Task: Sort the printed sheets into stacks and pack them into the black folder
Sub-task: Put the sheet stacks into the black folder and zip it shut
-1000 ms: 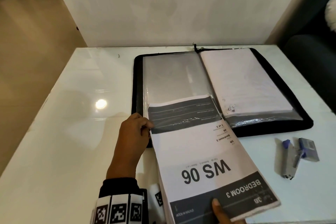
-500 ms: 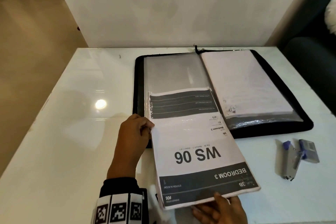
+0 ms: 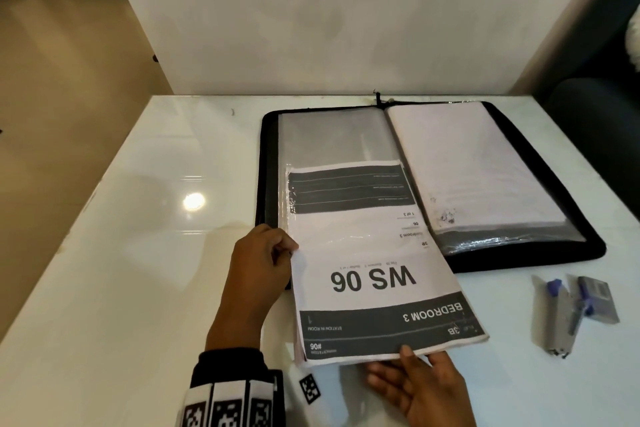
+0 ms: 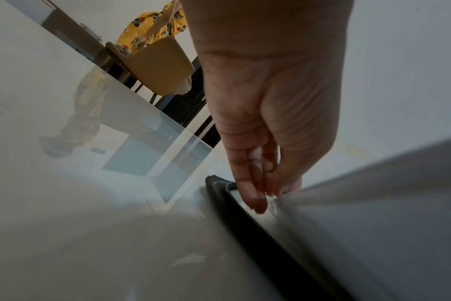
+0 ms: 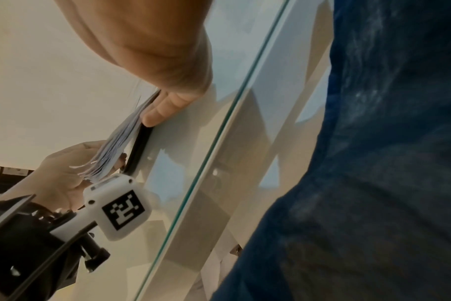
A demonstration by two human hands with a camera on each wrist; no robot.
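The black folder (image 3: 585, 239) lies open on the white table, its zip edge (image 4: 258, 226) close in the left wrist view. A stack of printed sheets (image 3: 374, 274) headed "WS 06, BEDROOM 3" sits half inside the clear sleeve (image 3: 332, 139) of the left page. My left hand (image 3: 273, 253) pinches the sleeve's open edge at the stack's left side. My right hand (image 3: 415, 378) lies with straight fingers against the stack's near edge, thumb on top; the sheets' edges (image 5: 118, 142) fan out in the right wrist view. The right page holds a sleeve filled with white sheets (image 3: 464, 163).
A grey stapler with blue parts (image 3: 568, 315) lies on the table to the right of the stack. The wall stands just behind the folder. The table's near edge (image 5: 219, 130) runs under my right wrist. A chair (image 4: 154, 65) stands off the table's left side.
The stack has slid further into the left sleeve, away from me. My right hand has followed its near edge forward and come more into view. My left hand has stayed put.
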